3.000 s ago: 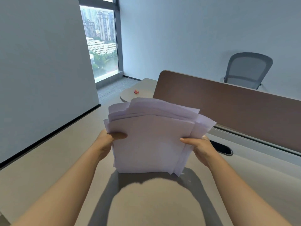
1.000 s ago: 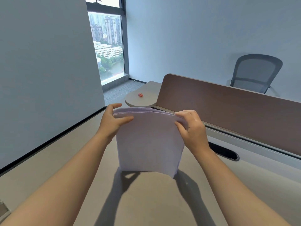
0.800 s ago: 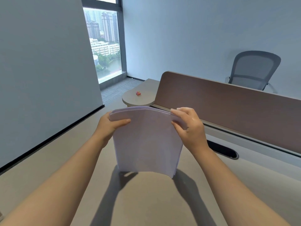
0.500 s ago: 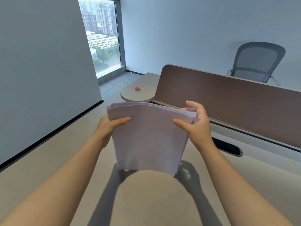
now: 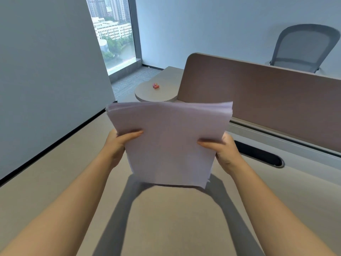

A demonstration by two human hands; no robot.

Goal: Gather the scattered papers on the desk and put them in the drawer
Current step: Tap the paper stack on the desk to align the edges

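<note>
A neat stack of white papers [image 5: 169, 143] stands nearly upright in front of me, its lower edge just above the beige desk [image 5: 166, 218]. My left hand [image 5: 118, 143] grips the stack's left edge, thumb across the front sheet. My right hand [image 5: 224, 152] grips the right edge the same way. The fingers behind the sheets are hidden. No drawer is in view.
A brown divider panel [image 5: 258, 97] runs along the desk's far right, with a black cable slot [image 5: 258, 154] below it. A small pink object [image 5: 156, 86] lies on a round desk end beyond. A grey mesh chair [image 5: 304, 47] stands behind the panel; a grey wall [image 5: 46, 71] borders the left.
Both hands slid from the top corners down to the middle of the stack's side edges. The sheets are squared up compared with the fanned pile three seconds ago, and the stack is lifted slightly.
</note>
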